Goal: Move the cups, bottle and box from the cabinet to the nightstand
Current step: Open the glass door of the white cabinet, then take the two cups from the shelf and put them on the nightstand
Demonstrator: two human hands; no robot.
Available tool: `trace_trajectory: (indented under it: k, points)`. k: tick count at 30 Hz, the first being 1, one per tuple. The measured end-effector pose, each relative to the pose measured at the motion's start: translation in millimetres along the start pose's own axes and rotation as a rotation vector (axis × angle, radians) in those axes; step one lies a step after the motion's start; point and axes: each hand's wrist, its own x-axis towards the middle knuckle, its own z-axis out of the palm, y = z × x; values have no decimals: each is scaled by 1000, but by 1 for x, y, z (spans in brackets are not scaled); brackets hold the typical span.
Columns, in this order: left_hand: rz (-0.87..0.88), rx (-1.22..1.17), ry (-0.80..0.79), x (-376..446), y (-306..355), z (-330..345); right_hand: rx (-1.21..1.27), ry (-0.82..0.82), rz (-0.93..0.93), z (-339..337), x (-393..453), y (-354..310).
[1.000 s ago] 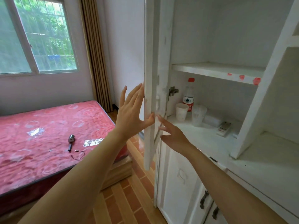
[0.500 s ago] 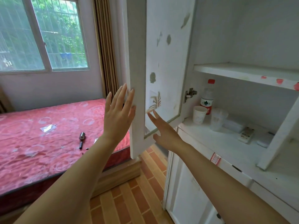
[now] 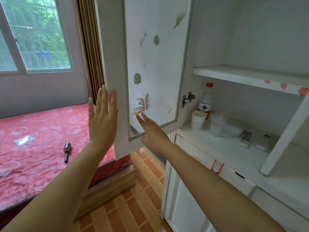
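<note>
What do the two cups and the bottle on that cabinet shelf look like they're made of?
The white cup looks like matte paper: opaque, with a rolled rim. The clear cup beside it seems to be thin frosted plastic, since the shelf shows faintly through it. The bottle appears to be clear glossy plastic, with a red screw cap and a red-and-white label.

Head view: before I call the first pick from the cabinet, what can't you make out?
- Nightstand: nowhere in the head view, so the drop spot is unknown.
- Box: the pale block behind the clear cup may be it; the cup hides most of it.
- Bottle: base hidden behind the paper cup.
- Small items beside the remote: too small to identify.
- Left hand fingers: contact with the door edge unclear.
</note>
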Motion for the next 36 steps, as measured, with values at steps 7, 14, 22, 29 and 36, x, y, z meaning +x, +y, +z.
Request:
trace_trajectory:
  k: [7, 14, 22, 29, 36]
  points:
    - [-28, -33, 29, 2, 18, 1, -120, 15, 87, -12, -17, 29]
    - [221, -233, -129, 6, 80, -2, -150, 128, 201, -51, -72, 72]
    - [419, -447, -487, 0, 177, 3, -364, 177, 351, -101, -160, 128]
    - [479, -526, -695, -22, 243, 7, -399, 144, 444, -119, -224, 161]
    - [440, -551, -779, -35, 278, 8, -344, 142, 441, -124, -252, 183]
